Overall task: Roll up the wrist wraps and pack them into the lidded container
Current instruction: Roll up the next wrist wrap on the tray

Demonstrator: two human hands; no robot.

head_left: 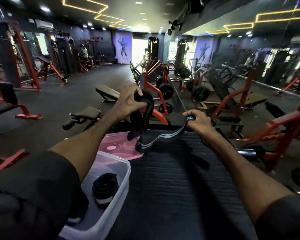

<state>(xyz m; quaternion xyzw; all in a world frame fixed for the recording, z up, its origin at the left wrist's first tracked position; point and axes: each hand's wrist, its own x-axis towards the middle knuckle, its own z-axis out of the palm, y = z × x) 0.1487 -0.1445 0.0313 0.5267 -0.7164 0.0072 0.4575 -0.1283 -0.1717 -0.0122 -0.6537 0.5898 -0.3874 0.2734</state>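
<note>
Both hands grip: left hand (128, 99) bunched wrap (143, 108), right hand (197, 119) striped wrap (164, 135) end; slack, possibly tangled, risks loose roll.

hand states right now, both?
Left hand: closed on bunched black end of wrist wrap.
Right hand: closed on the same wrap's striped end.

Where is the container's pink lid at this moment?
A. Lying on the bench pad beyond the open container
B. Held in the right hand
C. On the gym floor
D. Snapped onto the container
A: the pink lid lies flat on the bench pad, just past the open container.
</note>
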